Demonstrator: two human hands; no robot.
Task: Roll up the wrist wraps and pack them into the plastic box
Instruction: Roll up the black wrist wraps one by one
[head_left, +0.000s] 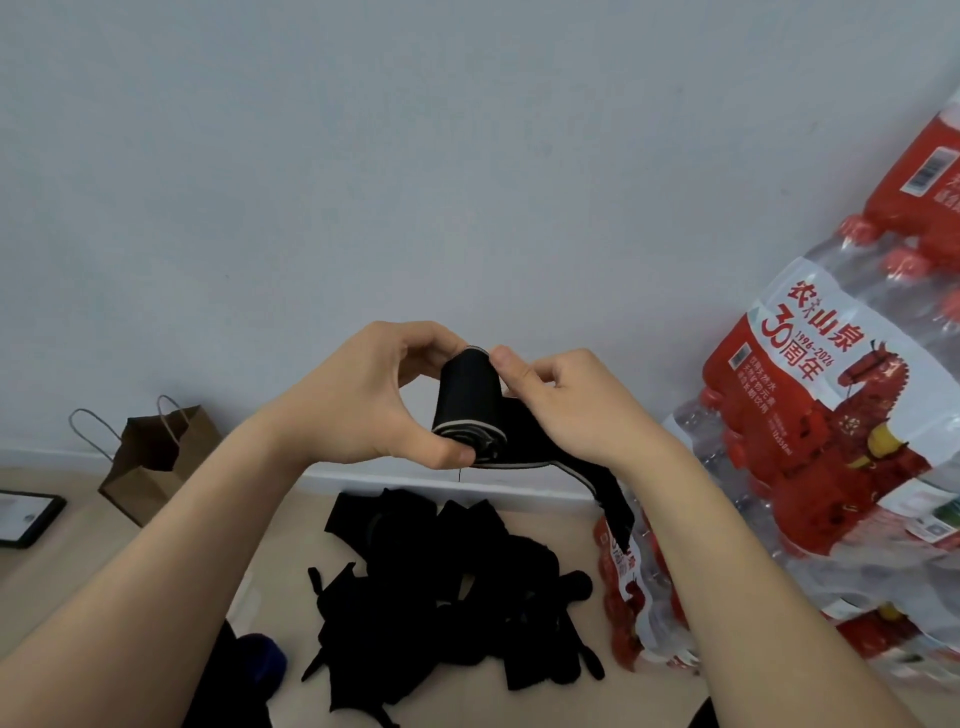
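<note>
Brown paper bag (150, 457) stood by the wall at left, black wrist wrap (470, 405) held mid-air, its rolled part clamped in the left hand (363, 395), right hand (566, 400) closed on it, loose tail hung rightward, more wraps (447, 592) heaped on the floor below, bottled-water packs (831, 415) stacked at right.

A brown paper bag (156, 457) stands lower left against the wall. Shrink-wrapped water bottle packs (831, 415) fill the right. A dark tablet (26, 517), perhaps, lies at the left edge.
</note>
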